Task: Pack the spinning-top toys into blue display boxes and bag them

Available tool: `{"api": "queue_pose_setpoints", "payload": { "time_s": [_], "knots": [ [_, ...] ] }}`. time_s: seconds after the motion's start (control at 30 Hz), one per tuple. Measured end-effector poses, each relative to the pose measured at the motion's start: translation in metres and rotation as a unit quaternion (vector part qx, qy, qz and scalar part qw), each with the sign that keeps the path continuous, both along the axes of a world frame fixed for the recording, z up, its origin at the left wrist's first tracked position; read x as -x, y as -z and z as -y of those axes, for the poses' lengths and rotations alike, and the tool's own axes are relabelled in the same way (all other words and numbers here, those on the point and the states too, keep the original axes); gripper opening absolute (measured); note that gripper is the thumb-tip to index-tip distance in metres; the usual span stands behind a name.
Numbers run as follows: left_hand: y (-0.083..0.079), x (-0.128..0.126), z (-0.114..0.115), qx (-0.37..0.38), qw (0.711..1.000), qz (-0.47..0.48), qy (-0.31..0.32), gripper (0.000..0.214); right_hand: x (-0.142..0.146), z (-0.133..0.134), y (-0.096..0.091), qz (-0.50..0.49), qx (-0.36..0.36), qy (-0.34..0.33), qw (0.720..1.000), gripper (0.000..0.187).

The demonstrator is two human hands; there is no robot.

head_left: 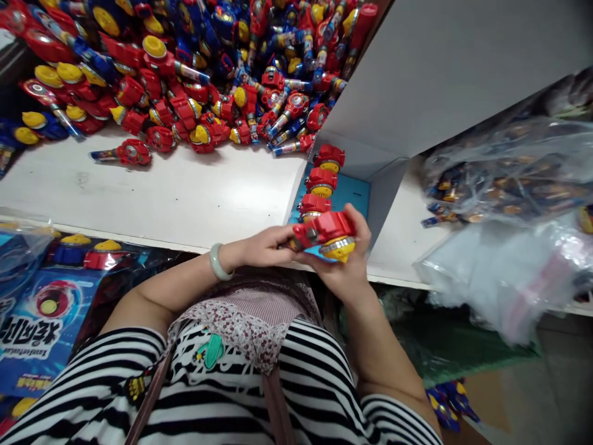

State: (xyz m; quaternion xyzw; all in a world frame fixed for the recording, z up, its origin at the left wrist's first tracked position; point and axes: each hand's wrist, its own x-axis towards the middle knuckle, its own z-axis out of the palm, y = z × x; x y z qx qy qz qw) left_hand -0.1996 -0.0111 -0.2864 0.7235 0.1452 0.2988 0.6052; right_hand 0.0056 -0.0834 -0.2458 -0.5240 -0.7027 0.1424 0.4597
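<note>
Both my hands meet at the table's near edge on one red toy launcher (pixel 324 230) with a yellow spinning top under it. My left hand (pixel 264 246), a pale bangle on its wrist, pinches the launcher's left end. My right hand (pixel 349 262) wraps around its right side and underside. Just beyond, three more red launchers with yellow tops (pixel 320 183) stand in a row inside an open box with a blue lining (pixel 354 191).
A big heap of red, blue and yellow toy launchers (pixel 208 68) covers the far side of the white table (pixel 176 191). The box's grey lid (pixel 440 74) stands open. Clear plastic bags of toys (pixel 504 185) lie at the right. Blue printed packaging (pixel 41 321) sits low at the left.
</note>
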Motion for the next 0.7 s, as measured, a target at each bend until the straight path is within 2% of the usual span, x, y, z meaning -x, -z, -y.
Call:
{"api": "queue_pose_setpoints", "payload": {
  "time_s": [0.07,0.13,0.2,0.27,0.37,0.53,0.7],
  "knots": [
    [-0.004,-0.001,0.001,-0.077,0.996,-0.039,-0.001,0.022,0.0,0.006,0.01,-0.019,-0.044,0.056,0.997,0.083],
    [-0.007,0.004,-0.005,-0.111,0.988,-0.054,-0.093,0.027,-0.006,0.007,0.027,-0.037,-0.072,0.102,0.991,0.08],
    [-0.008,0.01,-0.017,-0.127,0.969,-0.049,-0.207,0.029,-0.013,0.005,0.047,-0.043,-0.076,0.103,0.991,0.08],
    [-0.006,0.01,-0.03,-0.152,0.956,-0.039,-0.247,0.028,-0.015,0.001,0.064,-0.031,-0.103,0.088,0.99,0.075],
    [0.0,-0.003,-0.044,-0.217,0.954,-0.034,-0.202,0.033,-0.008,-0.003,0.078,0.006,-0.172,0.094,0.981,0.07],
    [0.01,-0.02,-0.052,-0.288,0.935,-0.094,-0.186,0.034,-0.002,0.003,0.073,0.076,-0.126,0.049,0.988,0.071],
    [0.01,-0.016,-0.054,-0.334,0.921,-0.101,-0.175,0.036,-0.003,0.005,0.071,0.045,-0.146,0.066,0.986,0.082]
  ]
}}
